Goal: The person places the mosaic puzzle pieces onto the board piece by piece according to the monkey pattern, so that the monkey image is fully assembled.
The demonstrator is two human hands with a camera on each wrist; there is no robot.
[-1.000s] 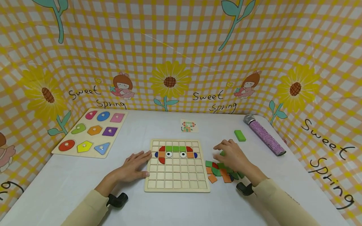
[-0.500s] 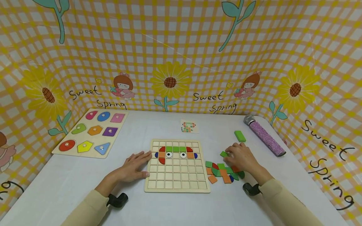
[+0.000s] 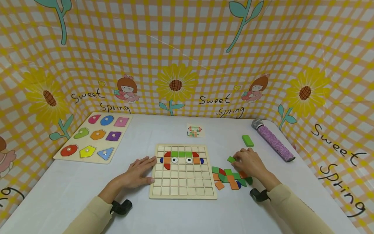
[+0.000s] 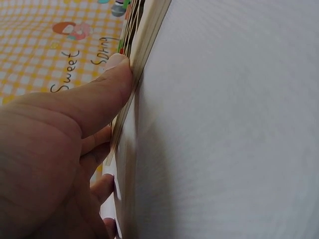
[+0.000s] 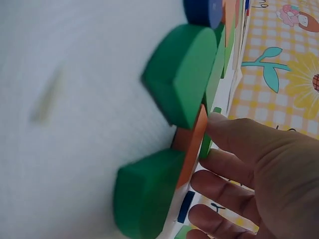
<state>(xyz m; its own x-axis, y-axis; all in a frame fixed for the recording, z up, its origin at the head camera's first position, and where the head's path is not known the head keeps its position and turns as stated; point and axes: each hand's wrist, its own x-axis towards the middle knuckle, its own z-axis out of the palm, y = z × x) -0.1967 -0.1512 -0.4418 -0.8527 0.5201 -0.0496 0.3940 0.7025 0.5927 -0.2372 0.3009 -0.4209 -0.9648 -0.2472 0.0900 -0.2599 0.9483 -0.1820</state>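
Observation:
In the head view, my left hand [image 3: 137, 174] rests at the left side of the wooden grid board [image 3: 187, 192], fingers extended. Its thumb [image 4: 112, 79] touches the board's edge in the left wrist view. On the board lie red, green, orange and blue pieces and two eye tiles [image 3: 174, 160], forming a partial head shape. My right hand [image 3: 249, 165] is right of the board, behind the loose blocks. Its thumb and index finger pinch a small green block [image 3: 231, 159] by one end. Loose green, orange, red and blue blocks [image 3: 232, 182] lie just in front.
A picture card [image 3: 195, 130] lies behind the board. A green rectangular block [image 3: 247, 140] and a glittery purple microphone [image 3: 274, 141] lie at the back right. A shape puzzle with knobs [image 3: 94, 138] is at the back left. Patterned cloth [image 3: 187, 48] walls the table.
My right hand has moved right and slightly toward me from over the loose blocks, and its fingers have come to the small green block. My left hand and the board have stayed put.

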